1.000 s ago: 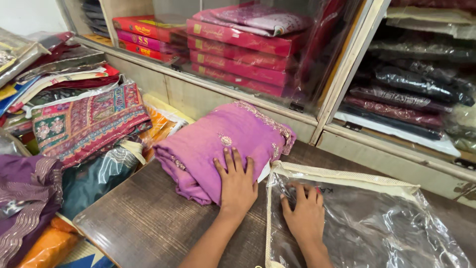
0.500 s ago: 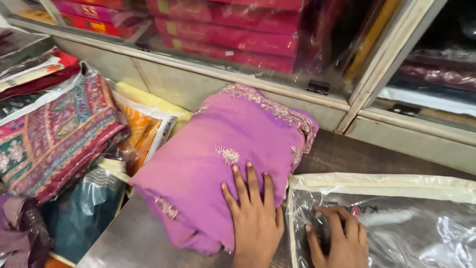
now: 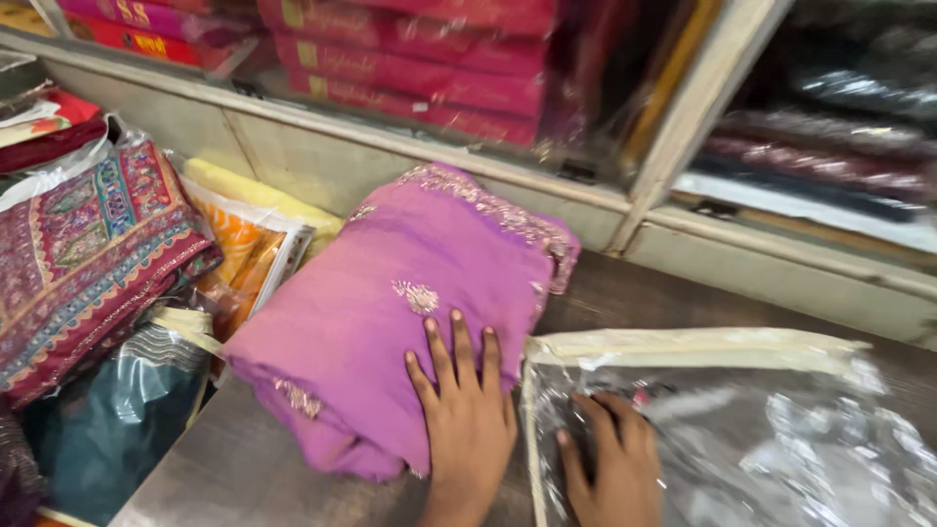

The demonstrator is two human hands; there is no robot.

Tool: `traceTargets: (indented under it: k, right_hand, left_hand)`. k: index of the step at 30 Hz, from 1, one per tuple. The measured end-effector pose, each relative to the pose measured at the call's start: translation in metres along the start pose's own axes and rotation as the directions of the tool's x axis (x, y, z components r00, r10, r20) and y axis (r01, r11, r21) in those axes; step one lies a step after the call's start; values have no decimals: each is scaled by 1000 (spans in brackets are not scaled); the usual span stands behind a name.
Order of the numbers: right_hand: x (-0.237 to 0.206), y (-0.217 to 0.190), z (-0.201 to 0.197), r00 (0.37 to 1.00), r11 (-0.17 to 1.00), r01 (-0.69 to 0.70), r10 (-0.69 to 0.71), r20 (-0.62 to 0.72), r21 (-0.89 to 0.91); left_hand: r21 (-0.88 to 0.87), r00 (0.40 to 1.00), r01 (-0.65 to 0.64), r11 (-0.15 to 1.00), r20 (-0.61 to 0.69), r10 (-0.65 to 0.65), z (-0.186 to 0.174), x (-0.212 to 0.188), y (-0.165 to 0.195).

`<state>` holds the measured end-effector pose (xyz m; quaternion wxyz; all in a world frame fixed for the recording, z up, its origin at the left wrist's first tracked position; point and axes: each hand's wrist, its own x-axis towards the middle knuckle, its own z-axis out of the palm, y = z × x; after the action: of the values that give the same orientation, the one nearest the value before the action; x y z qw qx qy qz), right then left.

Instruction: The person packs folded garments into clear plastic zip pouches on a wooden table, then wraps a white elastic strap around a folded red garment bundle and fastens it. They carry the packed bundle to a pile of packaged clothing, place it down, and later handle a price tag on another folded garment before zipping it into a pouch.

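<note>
Fabric stacks [image 3: 88,254] crowding left

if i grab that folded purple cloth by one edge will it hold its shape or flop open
The folded purple embroidered cloth would probably flop: its edges sag softly over the counter and the folds look loose. The bulk suggests some weight for one hand. The left hand lies flat on it, and scooping under the whole bundle likely keeps it folded better. The right hand rests on the clear plastic bag.
</note>
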<state>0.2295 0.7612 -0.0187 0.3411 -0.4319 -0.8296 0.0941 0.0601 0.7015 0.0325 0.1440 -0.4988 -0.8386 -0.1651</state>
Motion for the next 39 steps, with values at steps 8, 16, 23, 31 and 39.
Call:
traceTargets:
  k: [8,16,23,31,39]
  right_hand:
    - [19,-18,-11,1000,1000,7,-7,-30,-6]
    - [-4,-35,28,994,993,-108,106,-26,-48]
    - [-4,-72,65,961,852,-212,92,261,479]
    - [77,-151,-98,878,-82,-478,-39,477,874]
    - [104,-60,-243,749,-353,-116,583,315,928]
  left_hand:
    - [14,996,6,1000,89,-8,-19,19,0]
    - [402,993,-60,914,-70,96,-29,52,-69]
    - [-4,951,-136,991,-281,130,-159,98,-137]
    - [-91,818,-459,884,-432,380,-249,101,-53]
    - [60,400,-850,524,-574,715,-205,49,139]
